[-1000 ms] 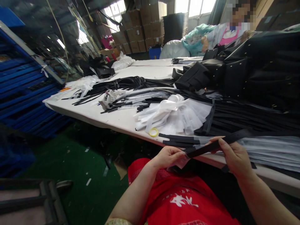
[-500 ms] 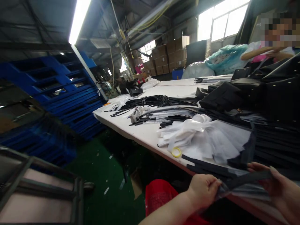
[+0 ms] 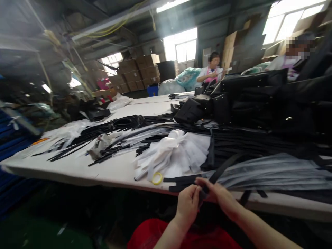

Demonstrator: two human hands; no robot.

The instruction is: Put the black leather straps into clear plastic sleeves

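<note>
Where the left edge of the view is reached, blue slats [image 3: 11,141] are seen beside the white tabletop [image 3: 114,174]; on that end, crumpled white sheeting [image 3: 72,129] is laid, and next to it long black strips [image 3: 132,121] are spread; farther right, a fan of white strips [image 3: 178,155] is placed near the front edge, with a yellow ring [image 3: 157,178] positioned just beside its lower side; at the front edge, the left hand [image 3: 187,205] is closed, the end of a black strap [image 3: 224,166] being pinched between its thumb and fingers; the strap is led from that hand up and to the right, over the tabletop; the right hand [image 3: 221,197] is placed at the strap, just beside the left hand, with its fingers partly extended; whether the strap is firmly gripped there cannot be told; to the right of both hands, translucent grey strips [image 3: 264,171] are laid along the front edge; behind these, studded black pieces [image 3: 246,100] are heaped, and beyond the heap a co-worker [image 3: 278,64] is seen.
</note>
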